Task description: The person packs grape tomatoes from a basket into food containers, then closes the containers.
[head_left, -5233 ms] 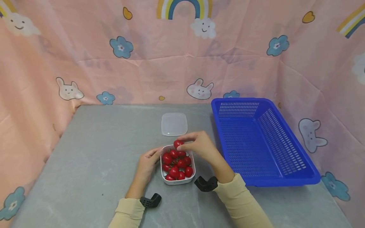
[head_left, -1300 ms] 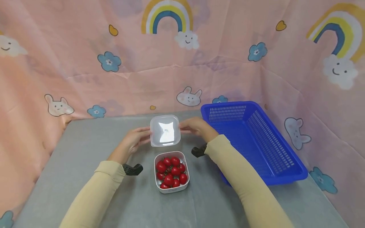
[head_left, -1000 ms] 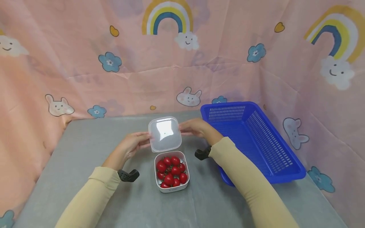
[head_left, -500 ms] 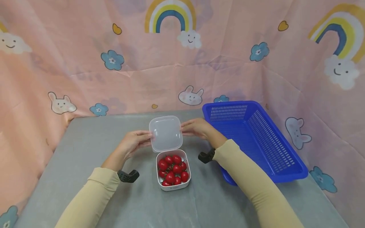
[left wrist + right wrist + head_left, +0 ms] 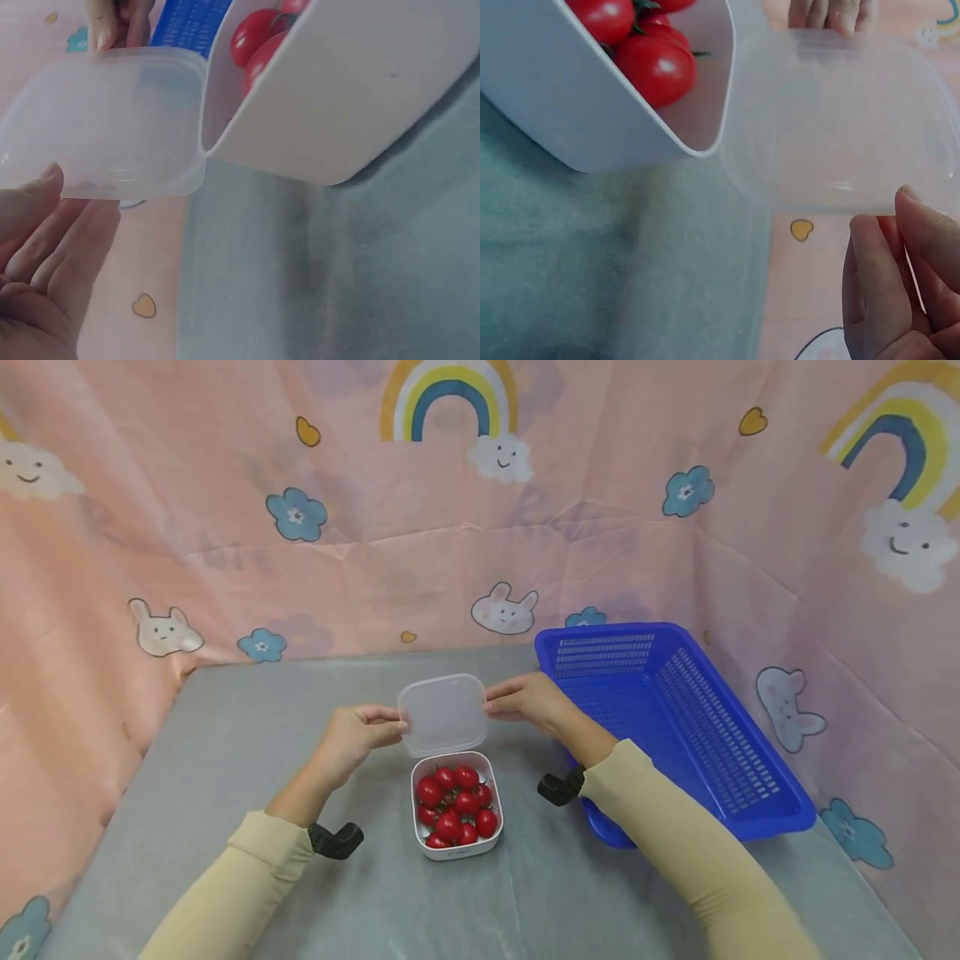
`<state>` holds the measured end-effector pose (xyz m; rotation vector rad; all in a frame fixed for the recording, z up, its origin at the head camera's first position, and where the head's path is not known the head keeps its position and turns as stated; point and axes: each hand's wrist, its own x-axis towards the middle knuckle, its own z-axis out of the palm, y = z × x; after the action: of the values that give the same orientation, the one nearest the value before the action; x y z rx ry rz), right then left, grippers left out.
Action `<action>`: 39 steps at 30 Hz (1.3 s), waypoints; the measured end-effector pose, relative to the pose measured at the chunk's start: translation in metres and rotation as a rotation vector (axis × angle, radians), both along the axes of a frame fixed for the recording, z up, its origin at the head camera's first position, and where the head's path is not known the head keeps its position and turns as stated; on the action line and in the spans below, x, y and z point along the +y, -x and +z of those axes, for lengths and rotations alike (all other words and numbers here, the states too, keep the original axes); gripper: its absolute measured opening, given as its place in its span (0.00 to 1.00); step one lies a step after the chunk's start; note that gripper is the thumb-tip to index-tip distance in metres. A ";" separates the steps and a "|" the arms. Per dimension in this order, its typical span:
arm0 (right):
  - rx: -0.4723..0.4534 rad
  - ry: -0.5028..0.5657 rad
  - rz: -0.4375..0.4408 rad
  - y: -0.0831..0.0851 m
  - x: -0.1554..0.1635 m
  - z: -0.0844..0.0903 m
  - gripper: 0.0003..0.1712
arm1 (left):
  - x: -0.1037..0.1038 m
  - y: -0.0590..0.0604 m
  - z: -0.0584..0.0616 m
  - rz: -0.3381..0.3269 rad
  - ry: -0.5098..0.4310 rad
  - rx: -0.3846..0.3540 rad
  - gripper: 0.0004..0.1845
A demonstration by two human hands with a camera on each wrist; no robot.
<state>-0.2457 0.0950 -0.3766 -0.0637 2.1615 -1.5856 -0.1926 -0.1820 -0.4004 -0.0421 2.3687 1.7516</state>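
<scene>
A clear plastic lid (image 5: 444,717) is held up, tilted, at the far edge of a white square container (image 5: 459,853). Several cherry tomatoes (image 5: 448,825) with green stems fill that container, which stands on the table. My left hand (image 5: 352,743) pinches the lid's left edge between thumb and fingers. On the opposite edge, my right hand (image 5: 531,702) pinches it the same way. Both wrist views show the lid (image 5: 112,120) close against the container's rim; whether they touch I cannot tell.
A blue perforated basket (image 5: 675,735) stands on the right of the grey table (image 5: 247,760), partly behind my right forearm. A pink patterned cloth (image 5: 360,568) hangs behind and along the sides. Black wrist cameras (image 5: 336,841) sit on both wrists.
Earlier, my right hand held a tomato over the container while my left touched its side and the lid lay behind. Since then both hands have lifted the lid, and it now tilts more upright.
</scene>
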 end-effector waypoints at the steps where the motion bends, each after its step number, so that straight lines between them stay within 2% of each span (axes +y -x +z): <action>1: 0.011 -0.017 0.001 -0.003 0.001 0.000 0.20 | 0.001 -0.003 0.000 -0.003 0.036 0.018 0.16; 6: 0.049 -0.111 0.007 -0.017 0.007 0.000 0.17 | 0.003 -0.017 0.000 -0.033 0.231 0.124 0.10; 9: 0.057 -0.143 0.004 -0.026 0.010 0.001 0.16 | 0.005 -0.024 0.000 -0.063 0.267 0.169 0.07; 13: 0.061 -0.138 0.001 -0.035 0.014 0.001 0.15 | 0.007 -0.030 0.000 -0.072 0.254 0.184 0.06; 21: 0.037 -0.094 0.007 -0.044 0.018 0.002 0.16 | 0.009 -0.037 -0.002 -0.042 0.191 0.158 0.07; 25: -0.057 -0.009 -0.034 -0.045 0.016 -0.001 0.17 | 0.009 -0.042 -0.006 -0.041 0.142 0.152 0.08; 28: -0.183 0.127 -0.097 -0.049 0.013 -0.006 0.19 | 0.009 -0.045 -0.009 -0.048 0.119 0.159 0.07; 32: -0.292 0.238 -0.183 -0.056 0.008 -0.011 0.19 | 0.009 -0.049 -0.013 -0.071 0.114 0.194 0.06; 39: -0.265 0.241 -0.185 -0.070 0.003 -0.018 0.20 | 0.009 -0.063 -0.021 -0.102 0.116 0.312 0.07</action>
<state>-0.1757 0.0978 -0.3942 0.2632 1.8103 -1.8371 -0.1298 -0.1733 -0.4213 0.3540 2.6308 1.6763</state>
